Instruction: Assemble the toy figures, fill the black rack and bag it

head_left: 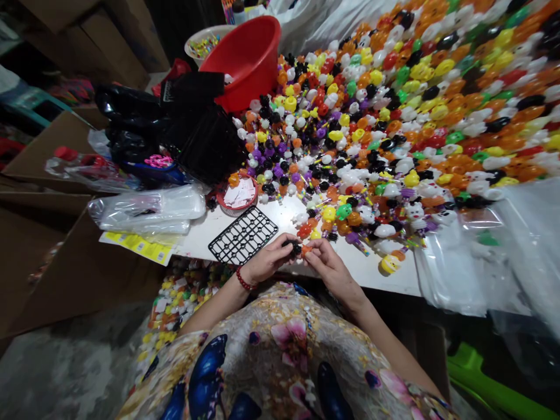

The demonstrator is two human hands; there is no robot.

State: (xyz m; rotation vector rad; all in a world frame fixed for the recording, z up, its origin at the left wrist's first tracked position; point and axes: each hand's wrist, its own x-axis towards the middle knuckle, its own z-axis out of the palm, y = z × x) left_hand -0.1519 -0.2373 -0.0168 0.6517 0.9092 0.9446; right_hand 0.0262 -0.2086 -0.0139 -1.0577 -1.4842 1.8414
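My left hand (272,256), a red bead bracelet on its wrist, pinches a small black plastic piece (292,247) over the front edge of the white table (201,242). Close against it, my right hand (329,265) grips a small orange plastic piece (306,251) between thumb and fingers. The two pieces touch or nearly touch; fingers partly hide both. Just beyond them lie small red, yellow and green toy figures, including a green one (343,211). A flat black plastic grid (243,234) lies beside my left hand.
A large heap of colourful small toys (394,111) covers the back and right. Behind stands a red basin (249,58); a small red basket (238,195) holds white paper slips. Clear bags lie left (149,210) and right (455,262). Cardboard boxes (56,251) stand at left.
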